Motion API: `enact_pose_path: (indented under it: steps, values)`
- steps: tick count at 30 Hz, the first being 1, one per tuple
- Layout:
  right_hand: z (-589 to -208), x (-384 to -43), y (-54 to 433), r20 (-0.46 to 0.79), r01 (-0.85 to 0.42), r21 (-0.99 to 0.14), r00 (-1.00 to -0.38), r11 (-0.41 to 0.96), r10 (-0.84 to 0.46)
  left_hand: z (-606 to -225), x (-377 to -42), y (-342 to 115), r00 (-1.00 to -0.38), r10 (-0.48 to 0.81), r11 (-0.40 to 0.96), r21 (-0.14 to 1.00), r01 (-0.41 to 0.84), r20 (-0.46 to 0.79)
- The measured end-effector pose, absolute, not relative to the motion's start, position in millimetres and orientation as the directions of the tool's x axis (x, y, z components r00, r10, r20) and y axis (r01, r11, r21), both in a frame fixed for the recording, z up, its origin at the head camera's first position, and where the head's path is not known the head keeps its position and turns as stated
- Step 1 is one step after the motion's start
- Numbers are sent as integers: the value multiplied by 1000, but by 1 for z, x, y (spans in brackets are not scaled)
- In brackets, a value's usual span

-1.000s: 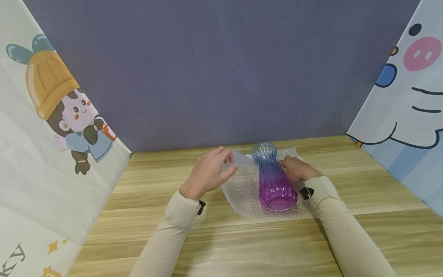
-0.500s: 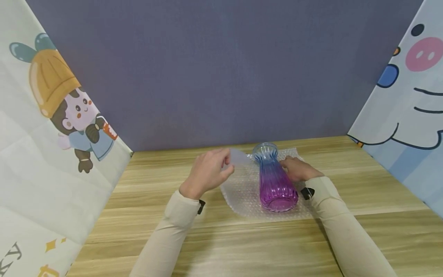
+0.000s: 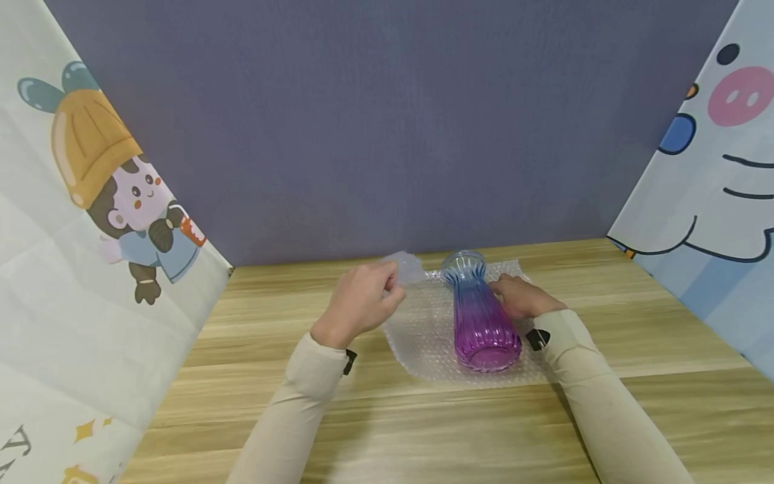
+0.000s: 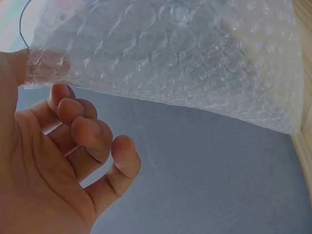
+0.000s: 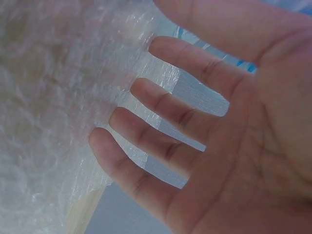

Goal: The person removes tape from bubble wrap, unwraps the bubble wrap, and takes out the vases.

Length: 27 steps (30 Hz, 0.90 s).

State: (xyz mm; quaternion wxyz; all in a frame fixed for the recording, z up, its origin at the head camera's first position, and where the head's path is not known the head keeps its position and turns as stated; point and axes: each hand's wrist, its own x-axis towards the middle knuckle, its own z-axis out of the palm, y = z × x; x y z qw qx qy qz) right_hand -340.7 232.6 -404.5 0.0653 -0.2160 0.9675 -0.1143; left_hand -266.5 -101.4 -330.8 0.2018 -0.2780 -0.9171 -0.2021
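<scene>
A ribbed glass vase (image 3: 480, 312), blue at the neck and purple at the base, lies on a sheet of bubble wrap (image 3: 417, 339), its mouth pointing to the back. My left hand (image 3: 361, 301) pinches the wrap's left edge between thumb and index finger; that part of the bubble wrap (image 4: 161, 63) is raised in the left wrist view. Beside the vase's right side is my right hand (image 3: 521, 296). Its fingers (image 5: 146, 134) are spread and fairly straight in the right wrist view, with the tips against the bubble wrap. The vase partly hides these fingertips in the head view.
The wrap lies on a wood-grain table (image 3: 423, 437). Behind it rises a grey-blue panel (image 3: 387, 121). Printed cloth walls flank the table, a cartoon child (image 3: 139, 195) on the left and a pig snout (image 3: 740, 96) on the right.
The pinched left part of the bubble wrap has tipped further up and to the left, its lifted flap now showing behind my left hand. The vase and right hand have stayed in place.
</scene>
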Motion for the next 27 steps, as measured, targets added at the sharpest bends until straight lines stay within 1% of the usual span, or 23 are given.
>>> enact_pose_path:
  steps: [8, 15, 27]
  values:
    - [-405, -342, 232, -73, -414, -236, -895, 879, -441, -329, -267, -107, -771, 416, 772, 261, 580, 482]
    - [-406, -342, 233, -70, -420, -238, -892, 876, -447, -325, -267, -113, -773, 385, 803, 230, 550, 505]
    - [-409, -343, 233, -74, -416, -245, -893, 876, -444, -313, -265, -122, -800, 307, 827, 271, 492, 515]
